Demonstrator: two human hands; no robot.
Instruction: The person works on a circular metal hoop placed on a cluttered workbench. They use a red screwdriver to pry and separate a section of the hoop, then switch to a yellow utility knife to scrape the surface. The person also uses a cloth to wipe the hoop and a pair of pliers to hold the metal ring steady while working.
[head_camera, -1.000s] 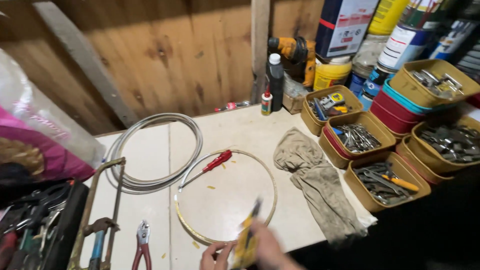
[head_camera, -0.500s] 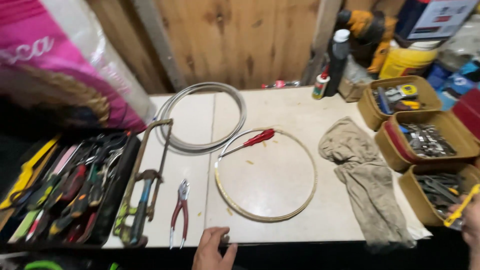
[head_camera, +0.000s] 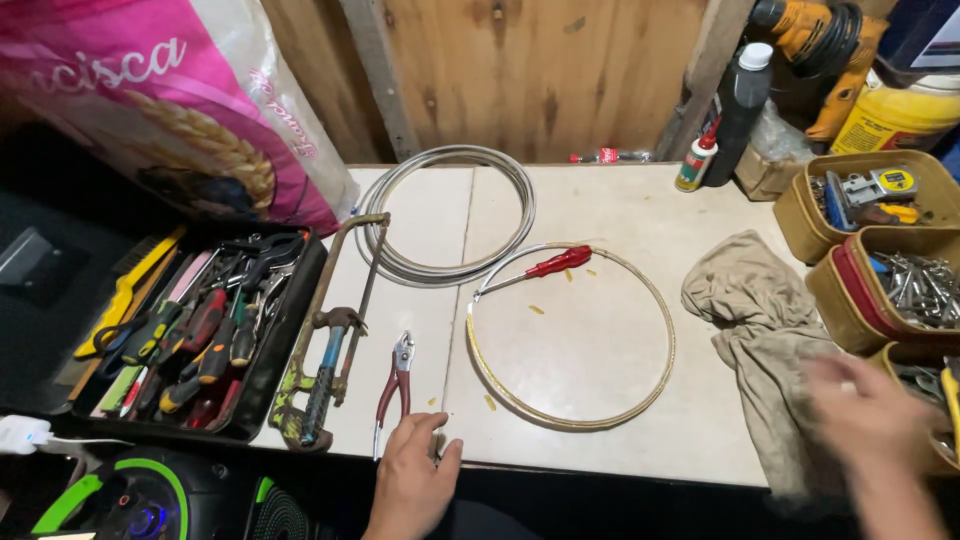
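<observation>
My left hand (head_camera: 415, 480) rests on the front edge of the white table (head_camera: 620, 210), fingers apart, holding nothing, just below the red-handled pliers (head_camera: 393, 385). Blurred with motion, my right hand (head_camera: 872, 415) hovers empty over the beige rag (head_camera: 760, 320), beside the tan tins at the right. A thin gold ring (head_camera: 572, 335) lies flat mid-table, with a red-handled screwdriver (head_camera: 545, 268) across its top rim. A hacksaw (head_camera: 330, 340) lies left of the pliers.
A coil of grey cable (head_camera: 450, 215) sits at the back. A black tray of hand tools (head_camera: 200, 330) is at the left under a pink sack (head_camera: 170, 90). Tan tins of hardware (head_camera: 880, 250), bottles (head_camera: 740, 100) and a drill (head_camera: 815, 35) crowd the right.
The view has swung left and down. My right hand has let go of the yellow tool at the tins and moved back over the rag. My left hand stays at the table edge.
</observation>
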